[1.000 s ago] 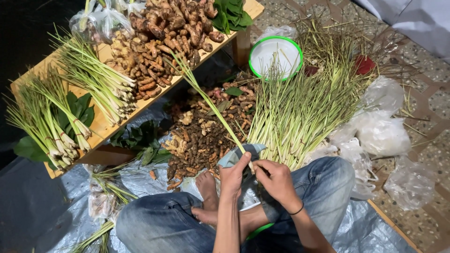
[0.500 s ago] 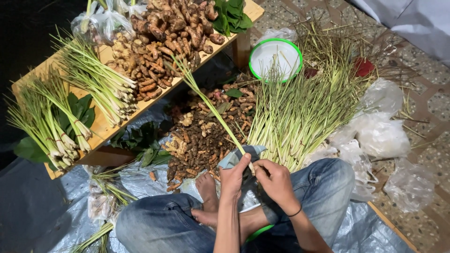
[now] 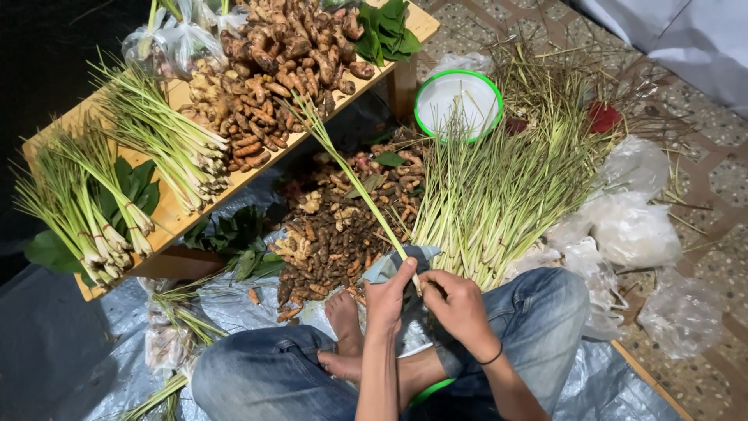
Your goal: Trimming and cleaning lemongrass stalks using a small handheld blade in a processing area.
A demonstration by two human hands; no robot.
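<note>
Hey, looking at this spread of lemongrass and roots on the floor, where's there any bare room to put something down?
Bare sheet left of the left knee, below the wooden board. Bare tiles right of the plastic bags. Crowded: the board, and ahead of both hands, where the root heap meets the loose lemongrass pile.

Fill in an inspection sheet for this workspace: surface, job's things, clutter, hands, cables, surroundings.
Surface: grey plastic sheet over patterned tiled floor; low wooden board table at left.
Job's things: long green lemongrass stalk, held at its base; loose lemongrass pile on the floor.
Clutter: brown root heap, green-rimmed white bowl, crumpled clear plastic bags, trimmed lemongrass bundles and roots on the table.
Hands: left hand grips the stalk; right hand works at its base.
Cables: nothing seen.
Surroundings: white cloth, top right.
</note>
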